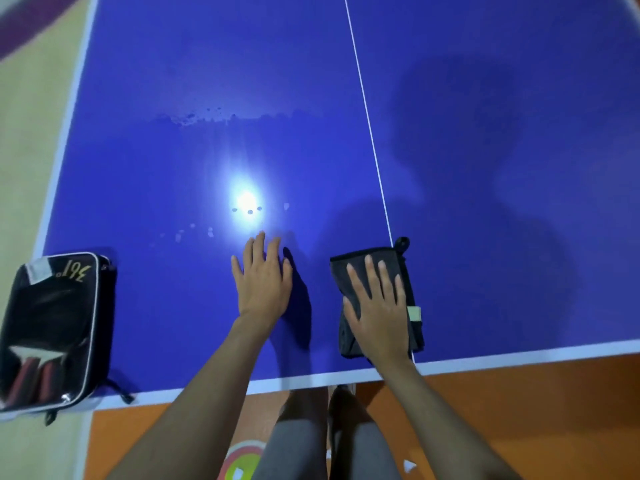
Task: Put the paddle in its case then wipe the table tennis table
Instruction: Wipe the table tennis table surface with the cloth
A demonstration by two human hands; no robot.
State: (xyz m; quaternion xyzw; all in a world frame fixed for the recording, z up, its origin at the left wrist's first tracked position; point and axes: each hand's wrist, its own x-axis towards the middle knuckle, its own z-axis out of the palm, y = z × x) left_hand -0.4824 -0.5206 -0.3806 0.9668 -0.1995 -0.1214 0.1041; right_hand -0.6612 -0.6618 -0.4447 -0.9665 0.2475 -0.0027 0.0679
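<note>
Grey cloth (375, 299), partly hidden under the flat right hand (375, 306) with fingers apart, lies right of the left hand (263, 282), flat on the desk (173, 150), fingers straight and nearly together.

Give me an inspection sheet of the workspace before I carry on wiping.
Surface: blue table with white centre line, wet streaks and droplets near a light glare.
Job's things: paddle case on the near left corner, overhanging the edge, paddles visible through its clear panel; dark folded cloth near the centre line.
Clutter: nothing seen.
Hands: left hand flat on the bare table; right hand flat on the cloth, fingers straight.
Cables: nothing seen; only case straps.
Surroundings: orange floor below, beige floor at left.
</note>
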